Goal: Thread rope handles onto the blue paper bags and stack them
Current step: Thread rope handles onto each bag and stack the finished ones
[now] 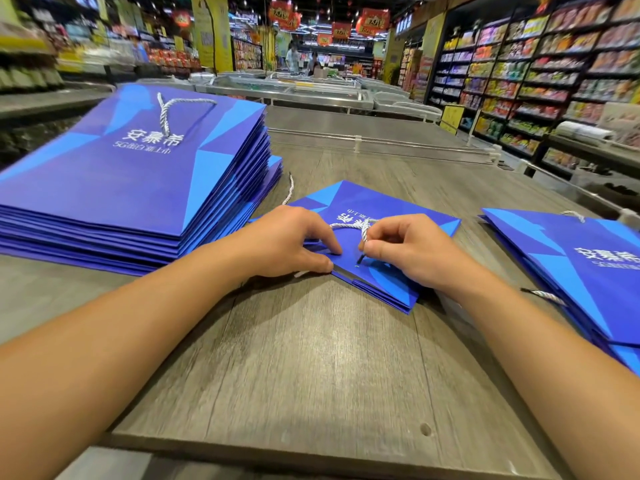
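A flat blue paper bag [388,209] lies in the middle of the grey wooden table [311,368], its top edge towards me. My left hand [294,242] pinches that top edge, thumb and fingers on the paper. My right hand [405,251] pinches a white and grey rope handle [356,226] near its dark tip, which points down at a small hole in the bag. The rope arches between my two hands. A tall stack of blue bags [131,174] with a rope handle on top stands at the left.
A second, lower pile of blue bags [581,271] lies at the right, a loose rope end [543,295] sticking out from its near edge. Beyond the table are chest freezers [294,88] and shop shelves [540,71]. People stand far down the aisle.
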`<state>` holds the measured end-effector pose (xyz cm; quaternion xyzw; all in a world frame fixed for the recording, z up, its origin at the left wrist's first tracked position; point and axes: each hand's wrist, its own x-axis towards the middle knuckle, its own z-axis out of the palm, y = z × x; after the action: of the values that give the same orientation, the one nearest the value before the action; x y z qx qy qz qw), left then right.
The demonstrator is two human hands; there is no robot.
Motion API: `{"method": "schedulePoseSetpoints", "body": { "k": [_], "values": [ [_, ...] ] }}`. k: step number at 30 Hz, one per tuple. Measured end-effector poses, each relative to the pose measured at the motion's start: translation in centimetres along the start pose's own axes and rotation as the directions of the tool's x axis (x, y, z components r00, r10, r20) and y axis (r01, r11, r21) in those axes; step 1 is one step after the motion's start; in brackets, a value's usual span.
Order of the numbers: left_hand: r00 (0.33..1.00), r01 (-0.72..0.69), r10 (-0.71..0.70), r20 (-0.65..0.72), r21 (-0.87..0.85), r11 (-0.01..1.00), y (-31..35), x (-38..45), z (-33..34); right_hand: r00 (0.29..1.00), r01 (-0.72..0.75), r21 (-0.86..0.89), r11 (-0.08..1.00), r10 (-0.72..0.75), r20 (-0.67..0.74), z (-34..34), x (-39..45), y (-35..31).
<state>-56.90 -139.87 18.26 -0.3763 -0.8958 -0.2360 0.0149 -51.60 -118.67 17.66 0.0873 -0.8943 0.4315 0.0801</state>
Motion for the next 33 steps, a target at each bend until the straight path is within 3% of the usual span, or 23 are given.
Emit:
{"method": "schedulePoseSetpoints", "body": {
  "k": [11, 16, 19, 23, 26, 33],
  "values": [
    [1.0, 0.007, -0.007, -0.012, -0.023, 1.0, -0.1, 0.0, 0.0, 0.997, 0.042, -0.118, 0.992, -0.035, 0.063, 0.1, 0.0, 0.0],
    [0.995, 0.008, -0.014, -0.097, -0.057, 0.998, 0.2, 0.0, 0.3, 0.999, 0.051, -0.124, 0.991, -0.048, 0.021, 0.5, 0.0, -0.2],
    [0.985, 0.024, -0.04, -0.165, -0.094, 0.995, 0.4, 0.1, 0.4, 1.0, 0.008, -0.122, 0.993, -0.011, -0.02, 0.0, -0.2, -0.6],
    [0.976, 0.043, -0.07, -0.207, -0.135, 0.99, 0.5, 0.1, 0.5, 0.994, -0.067, -0.103, 0.992, 0.075, 0.074, -1.0, -1.1, -1.6],
    [0.966, 0.054, -0.082, -0.244, -0.122, 0.991, 0.7, 0.2, 0.7, 0.995, -0.081, -0.169, 0.982, 0.09, 0.043, -0.9, -1.1, -1.8],
    [0.848, 0.022, -0.036, -0.529, -0.033, 0.999, 1.9, -0.2, 0.4, 0.992, -0.125, -0.097, 0.987, 0.122, -0.038, -0.8, -1.0, -1.7]
  ]
}}
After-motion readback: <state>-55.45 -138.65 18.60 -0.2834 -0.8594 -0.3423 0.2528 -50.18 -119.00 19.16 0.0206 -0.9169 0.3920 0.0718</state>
